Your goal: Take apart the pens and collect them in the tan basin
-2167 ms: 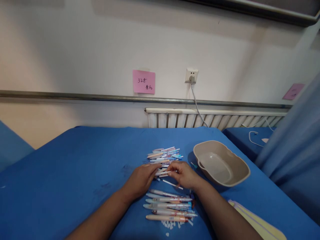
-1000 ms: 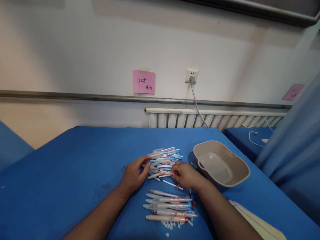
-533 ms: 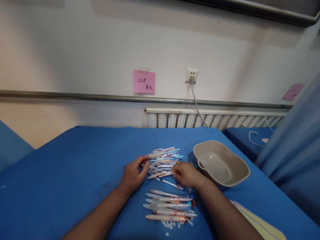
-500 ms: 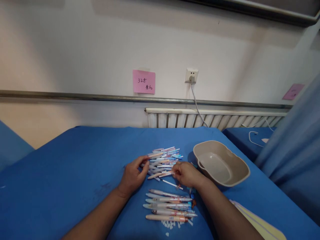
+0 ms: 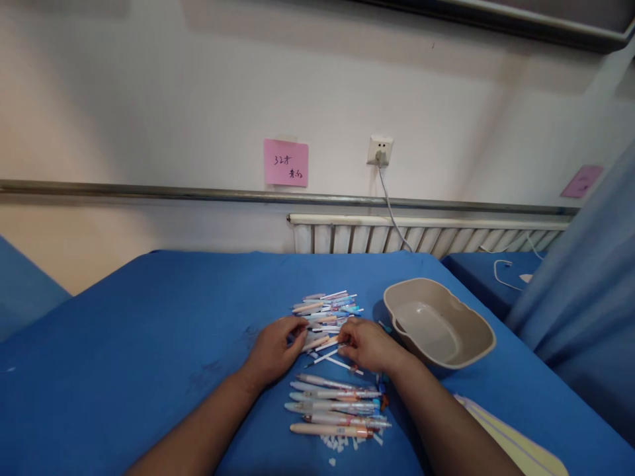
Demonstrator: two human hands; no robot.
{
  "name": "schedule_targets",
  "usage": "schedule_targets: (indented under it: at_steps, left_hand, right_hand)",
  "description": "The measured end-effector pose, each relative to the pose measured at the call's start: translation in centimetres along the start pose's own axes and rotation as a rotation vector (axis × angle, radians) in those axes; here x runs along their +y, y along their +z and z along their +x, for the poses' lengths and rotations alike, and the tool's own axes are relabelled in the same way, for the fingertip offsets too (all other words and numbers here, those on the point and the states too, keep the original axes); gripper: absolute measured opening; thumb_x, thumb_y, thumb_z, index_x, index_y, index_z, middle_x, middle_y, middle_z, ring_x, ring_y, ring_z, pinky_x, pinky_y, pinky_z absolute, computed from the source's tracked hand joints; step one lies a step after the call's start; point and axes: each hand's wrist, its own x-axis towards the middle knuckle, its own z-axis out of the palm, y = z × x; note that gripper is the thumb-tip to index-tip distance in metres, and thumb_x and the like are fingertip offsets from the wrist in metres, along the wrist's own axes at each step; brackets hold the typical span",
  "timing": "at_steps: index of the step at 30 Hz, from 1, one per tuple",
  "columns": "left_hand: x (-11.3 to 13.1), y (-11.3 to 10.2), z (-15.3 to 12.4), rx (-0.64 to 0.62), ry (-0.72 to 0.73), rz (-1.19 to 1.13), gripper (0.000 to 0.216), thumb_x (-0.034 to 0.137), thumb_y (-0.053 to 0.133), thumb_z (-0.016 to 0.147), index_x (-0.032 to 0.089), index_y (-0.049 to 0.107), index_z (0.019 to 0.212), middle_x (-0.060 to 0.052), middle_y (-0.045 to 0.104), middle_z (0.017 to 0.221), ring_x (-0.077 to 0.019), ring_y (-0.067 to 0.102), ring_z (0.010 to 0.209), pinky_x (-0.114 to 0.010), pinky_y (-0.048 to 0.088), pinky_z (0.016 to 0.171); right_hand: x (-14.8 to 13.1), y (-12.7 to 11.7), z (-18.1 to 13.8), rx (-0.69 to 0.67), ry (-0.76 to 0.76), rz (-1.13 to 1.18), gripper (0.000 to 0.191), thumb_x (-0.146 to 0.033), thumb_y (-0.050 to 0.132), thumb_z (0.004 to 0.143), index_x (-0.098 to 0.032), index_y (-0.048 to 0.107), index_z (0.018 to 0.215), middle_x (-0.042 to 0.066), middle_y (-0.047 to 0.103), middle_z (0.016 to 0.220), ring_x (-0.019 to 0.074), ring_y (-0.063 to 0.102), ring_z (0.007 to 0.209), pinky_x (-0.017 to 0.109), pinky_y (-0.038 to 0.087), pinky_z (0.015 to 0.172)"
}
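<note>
A heap of pen barrels and white pen refills (image 5: pixel 330 307) lies on the blue cloth (image 5: pixel 198 297). At its left edge is my left hand (image 5: pixel 278 348), thumb and forefinger curved and apart, fingertips touching the barrel ends. My right hand (image 5: pixel 370 345), at the heap's right side, is closed in a pinch on a slim white refill (image 5: pixel 323 359) that slants down to a dark tip at the left. Another refill (image 5: pixel 344 365) lies just below it. Nearer me, several assembled pens (image 5: pixel 337 404) lie side by side, with small white bits (image 5: pixel 337 443) beside the lowest.
A beige plastic basin (image 5: pixel 436 324) stands right of the heap. A yellow striped item (image 5: pixel 510 436) lies beyond my right forearm. Behind the table are a radiator (image 5: pixel 327 238) and a wall socket (image 5: pixel 380 150) with a plugged-in cable. A blue curtain (image 5: pixel 590 317) hangs at right.
My left hand has shifted slightly right, farther over the barrel ends. A slanting refill now shows at my right fingertips, its dark tip toward the lower left. The row of pens looks the same.
</note>
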Motion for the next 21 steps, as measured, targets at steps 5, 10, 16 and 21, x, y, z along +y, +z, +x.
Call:
schedule_targets:
  at_steps: [5, 10, 16, 21]
  left_hand:
    - [0.3, -0.1, -0.3, 0.099, 0.035, -0.009, 0.021, 0.027, 0.048, 0.084, 0.019, 0.060, 0.100, -0.005, 0.067, 0.092, -0.0176, 0.062, 0.084, -0.029, 0.049, 0.078]
    - [2.3, -0.2, -2.6, 0.135, 0.033, 0.005, 0.020, 0.023, 0.048, 0.085, 0.018, 0.060, 0.099, -0.007, 0.067, 0.092, -0.0187, 0.062, 0.085, -0.030, 0.048, 0.079]
    - [4.7, -0.9, -7.3, -0.009, 0.050, -0.035, 0.025, 0.021, 0.045, 0.087, 0.021, 0.057, 0.109, -0.006, 0.064, 0.102, -0.0186, 0.059, 0.095, -0.031, 0.046, 0.086]
    - [5.2, -0.9, -8.0, -0.066, 0.071, 0.008, 0.029, 0.023, 0.043, 0.088, 0.021, 0.055, 0.113, -0.007, 0.062, 0.109, -0.0206, 0.055, 0.101, -0.034, 0.042, 0.090]
  right_hand:
    - [-1.0, -0.3, 0.1, 0.088, -0.001, -0.008, 0.011, -0.027, 0.059, 0.079, -0.019, 0.062, 0.087, 0.002, 0.061, 0.088, 0.0139, 0.054, 0.082, 0.022, 0.037, 0.071]
    - [-3.2, -0.1, -1.1, 0.037, -0.004, 0.036, 0.010, -0.024, 0.057, 0.079, -0.020, 0.062, 0.087, 0.000, 0.064, 0.081, 0.0124, 0.056, 0.073, 0.021, 0.036, 0.063]
    - [-5.3, 1.2, -4.6, -0.013, -0.002, -0.035, 0.015, -0.028, 0.059, 0.076, -0.021, 0.063, 0.088, 0.001, 0.066, 0.083, 0.0150, 0.058, 0.075, 0.022, 0.035, 0.062]
    - [-5.6, 2.6, -5.5, 0.035, 0.031, -0.044, 0.016, -0.022, 0.055, 0.078, -0.020, 0.063, 0.092, 0.003, 0.066, 0.086, 0.0150, 0.058, 0.078, 0.022, 0.037, 0.067]
